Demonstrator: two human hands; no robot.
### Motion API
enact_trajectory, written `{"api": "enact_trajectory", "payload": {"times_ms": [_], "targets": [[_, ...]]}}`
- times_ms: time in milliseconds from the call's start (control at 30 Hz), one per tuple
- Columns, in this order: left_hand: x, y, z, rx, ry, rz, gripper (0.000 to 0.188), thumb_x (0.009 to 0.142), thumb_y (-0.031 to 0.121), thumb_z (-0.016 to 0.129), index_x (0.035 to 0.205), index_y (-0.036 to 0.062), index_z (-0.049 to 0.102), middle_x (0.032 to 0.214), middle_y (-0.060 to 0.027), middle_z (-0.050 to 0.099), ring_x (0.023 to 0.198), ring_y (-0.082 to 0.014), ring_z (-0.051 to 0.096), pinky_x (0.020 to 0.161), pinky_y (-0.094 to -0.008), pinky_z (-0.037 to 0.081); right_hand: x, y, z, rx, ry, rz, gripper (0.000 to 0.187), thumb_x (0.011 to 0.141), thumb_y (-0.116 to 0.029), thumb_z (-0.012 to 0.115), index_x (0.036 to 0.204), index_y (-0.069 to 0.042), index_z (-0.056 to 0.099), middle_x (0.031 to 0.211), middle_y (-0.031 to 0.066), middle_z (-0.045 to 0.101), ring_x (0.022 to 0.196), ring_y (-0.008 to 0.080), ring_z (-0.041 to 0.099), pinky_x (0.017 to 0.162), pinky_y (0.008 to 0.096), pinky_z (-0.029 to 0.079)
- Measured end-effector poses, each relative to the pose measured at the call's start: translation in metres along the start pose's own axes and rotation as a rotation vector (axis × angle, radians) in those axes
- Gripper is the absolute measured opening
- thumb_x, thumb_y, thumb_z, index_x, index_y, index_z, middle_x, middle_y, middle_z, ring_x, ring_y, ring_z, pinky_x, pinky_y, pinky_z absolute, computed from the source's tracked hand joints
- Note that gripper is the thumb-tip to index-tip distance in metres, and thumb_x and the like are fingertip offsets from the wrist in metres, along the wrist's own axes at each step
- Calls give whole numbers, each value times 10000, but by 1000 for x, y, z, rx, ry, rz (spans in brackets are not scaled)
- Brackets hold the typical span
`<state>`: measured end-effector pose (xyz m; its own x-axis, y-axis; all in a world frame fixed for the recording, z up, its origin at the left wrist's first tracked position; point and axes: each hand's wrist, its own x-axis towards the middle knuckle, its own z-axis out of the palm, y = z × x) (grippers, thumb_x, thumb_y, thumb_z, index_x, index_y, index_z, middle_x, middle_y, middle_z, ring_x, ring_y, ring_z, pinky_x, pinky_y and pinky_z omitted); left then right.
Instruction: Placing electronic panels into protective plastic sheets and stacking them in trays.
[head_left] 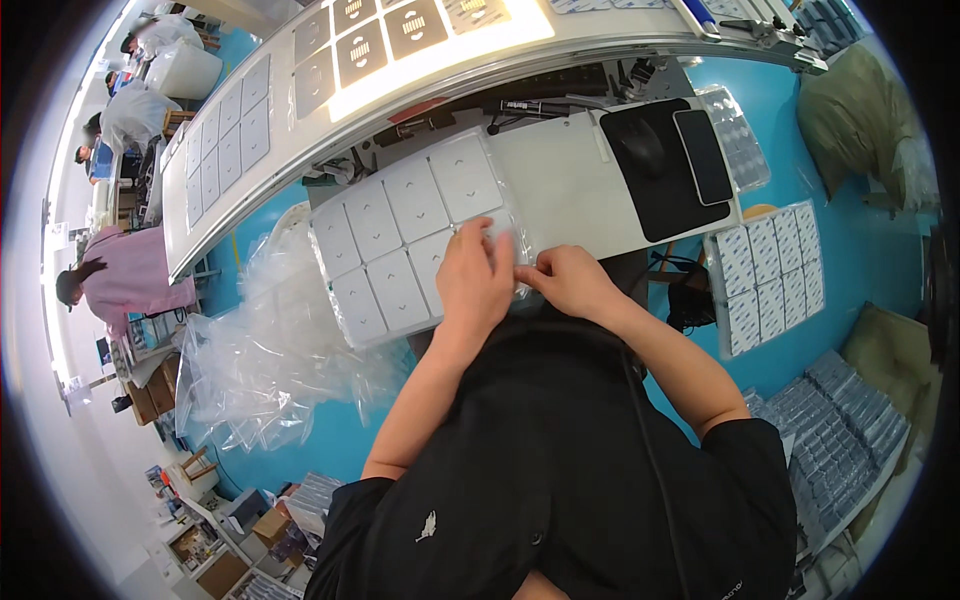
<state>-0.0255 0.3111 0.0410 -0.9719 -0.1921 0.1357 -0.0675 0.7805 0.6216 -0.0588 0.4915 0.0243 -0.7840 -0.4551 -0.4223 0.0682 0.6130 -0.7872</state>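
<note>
A blue-floored workshop [765,365] surrounds the panel sheet [395,240] before a worker in black. The left hand [478,270], blurred, hides part of the sheet's lower right, fingers half bent; whether it grips anything cannot be told. At the sheet's right edge, the right hand [572,283] brings thumb and finger together; any film between them is indistinct. The sheet's white panels, in two rows, bear small dark chevrons within a clear plastic border. Crumpled plastic [280,340] billows left of the sheet; right of it, a phone [704,158] and mouse [640,150] lie on a black mat [655,215]. A lit bench [480,50] stands beyond it.
</note>
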Motion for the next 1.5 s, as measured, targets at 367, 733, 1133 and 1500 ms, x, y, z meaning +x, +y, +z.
{"api": "enact_trajectory", "payload": {"times_ms": [367, 733, 1133, 1500], "targets": [[39, -69, -6, 321, 114, 261, 406, 973, 396, 815, 756, 99, 643, 699, -99, 655, 613, -337, 650, 548, -476, 499, -1, 0, 6, 1, 49, -60, 520, 1016, -431, 729, 788, 36, 729, 721, 241, 678, 737, 463, 675, 698, 522, 508], [74, -99, -23, 267, 158, 332, 407, 963, 380, 824, 723, 87, 677, 664, -78, 616, 733, -305, 584, 780, -457, 409, -3, -30, -11, -274, 45, 11, 497, 936, -378, 832, 1168, 33, 678, 1205, 261, 712, 1029, 429, 700, 854, 512, 555], [78, -110, -22, 305, 173, 289, 325, 930, 318, 816, 713, 114, 684, 645, -69, 651, 704, -297, 625, 798, -457, 426, 79, -66, 63, -419, 423, -729, 1072, 926, -505, 806, 1647, 116, 311, 1728, 344, 281, 1620, 535, 260, 1323, 620, 250], [105, -212, -92, 498, 288, 116, 381, 1028, 372, 751, 755, 108, 730, 648, -116, 696, 615, -326, 659, 779, -463, 441, 85, -75, 62, -533, 295, -542, 1134, 920, -629, 766, 1632, 141, 334, 1736, 349, 288, 1640, 512, 243, 1338, 602, 227]]}}
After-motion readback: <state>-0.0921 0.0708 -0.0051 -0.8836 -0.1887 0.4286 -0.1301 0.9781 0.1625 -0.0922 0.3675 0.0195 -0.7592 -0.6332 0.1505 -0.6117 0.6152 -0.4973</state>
